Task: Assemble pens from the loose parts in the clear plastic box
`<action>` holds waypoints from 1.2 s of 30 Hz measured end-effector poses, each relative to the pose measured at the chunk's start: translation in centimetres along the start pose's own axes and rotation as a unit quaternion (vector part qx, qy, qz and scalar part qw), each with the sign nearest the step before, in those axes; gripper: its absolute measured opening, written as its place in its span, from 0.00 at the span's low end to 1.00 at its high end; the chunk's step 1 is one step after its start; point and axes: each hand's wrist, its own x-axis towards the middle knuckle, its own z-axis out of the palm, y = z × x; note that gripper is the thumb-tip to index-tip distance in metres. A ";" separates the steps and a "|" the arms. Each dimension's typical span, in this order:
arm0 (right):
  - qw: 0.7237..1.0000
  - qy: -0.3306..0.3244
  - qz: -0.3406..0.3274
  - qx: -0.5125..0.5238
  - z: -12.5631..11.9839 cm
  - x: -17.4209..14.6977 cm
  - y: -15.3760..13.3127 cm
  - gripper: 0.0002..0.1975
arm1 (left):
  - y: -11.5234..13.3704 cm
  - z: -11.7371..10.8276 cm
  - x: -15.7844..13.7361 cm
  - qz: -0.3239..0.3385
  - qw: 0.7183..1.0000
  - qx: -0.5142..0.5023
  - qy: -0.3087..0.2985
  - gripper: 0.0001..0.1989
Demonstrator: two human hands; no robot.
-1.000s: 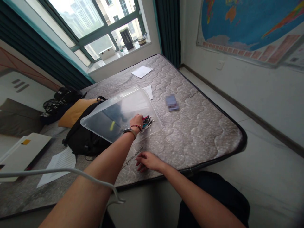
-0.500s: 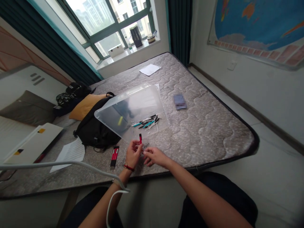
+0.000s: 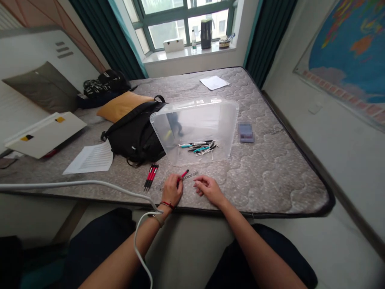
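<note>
One red pen (image 3: 185, 174) gripped in left hand (image 3: 172, 187), partial print (image 3: 191, 176) "ctor" legible on quilted mattress (image 3: 279, 172) just right of it. Right hand (image 3: 208, 189) loosely open, fingers bent; clear plastic bin (image 3: 207, 116) with slim pens (image 3: 202, 149) beyond both hands.

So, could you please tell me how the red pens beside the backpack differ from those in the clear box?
The red pens lie side by side, while the box pens lie jumbled. The red pens are red and black; the box pens include teal, black and white. The red pens rest on the mattress, the box pens inside the clear box. Neither group is held.
</note>
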 end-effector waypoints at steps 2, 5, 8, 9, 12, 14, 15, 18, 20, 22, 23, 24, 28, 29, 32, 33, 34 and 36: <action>0.999 0.038 -0.015 -0.024 -0.3 0.1 -0.3 0.16 | 0.2 -0.1 0.0 0.001 1.000 0.010 -0.009 0.05; 0.996 0.076 -0.019 -0.044 -0.4 0.2 -0.5 0.17 | 0.3 -0.4 0.0 0.006 0.999 0.025 -0.032 0.06; 0.994 0.091 -0.013 -0.059 -0.3 0.2 -0.4 0.19 | 0.5 -0.8 -0.1 0.022 0.997 0.032 -0.065 0.07; 0.993 0.095 -0.010 -0.063 -0.4 0.1 -0.3 0.19 | 0.5 -0.9 -0.1 0.027 0.996 0.032 -0.073 0.08; 0.990 0.112 -0.005 -0.081 -0.6 -0.1 0.0 0.20 | 0.4 -0.9 -0.1 0.031 0.996 0.026 -0.084 0.11; 0.987 0.132 -0.011 -0.095 -0.8 -0.2 0.2 0.20 | 0.3 -0.9 -0.2 0.027 0.996 0.022 -0.082 0.12; 0.985 0.143 -0.016 -0.099 -0.8 -0.3 0.2 0.20 | 0.2 -0.8 -0.2 0.024 0.996 0.020 -0.081 0.13; 0.979 0.165 -0.037 -0.110 -0.7 -0.5 0.4 0.18 | 0.0 -0.7 -0.3 0.025 0.996 0.012 -0.081 0.15; 0.976 0.172 -0.050 -0.123 -0.5 -0.6 0.5 0.17 | -0.1 -0.6 -0.4 0.027 0.996 0.004 -0.080 0.16; 0.971 0.184 -0.056 -0.141 -0.2 -0.7 0.6 0.17 | -0.3 -0.4 -0.4 0.030 0.996 -0.001 -0.078 0.16; 0.969 0.189 -0.056 -0.152 0.0 -0.7 0.6 0.17 | -0.4 -0.3 -0.4 0.031 0.997 -0.002 -0.077 0.16; 0.966 0.193 -0.053 -0.164 0.1 -0.7 0.7 0.18 | -0.5 -0.1 -0.4 0.032 0.997 -0.003 -0.076 0.16; 0.954 0.199 -0.037 -0.222 0.4 -0.6 0.7 0.19 | -0.8 0.1 -0.4 0.035 0.997 -0.018 -0.073 0.15; 0.951 0.198 -0.032 -0.237 0.5 -0.6 0.7 0.20 | -0.8 0.0 -0.4 0.036 0.996 -0.023 -0.075 0.14; 0.940 0.202 -0.019 -0.275 0.7 -0.5 0.6 0.21 | -0.6 -0.5 -0.4 0.035 0.997 -0.019 -0.071 0.12; 0.936 0.207 -0.016 -0.284 0.8 -0.5 0.6 0.21 | -0.4 -0.7 -0.4 0.031 0.997 -0.014 -0.062 0.11; 0.933 0.211 -0.015 -0.292 0.9 -0.4 0.5 0.21 | -0.3 -0.9 -0.5 0.026 0.998 -0.009 -0.049 0.11; 0.927 0.214 -0.013 -0.309 1.0 -0.3 0.5 0.21 | -0.2 -1.0 -0.6 0.019 1.000 -0.003 -0.018 0.10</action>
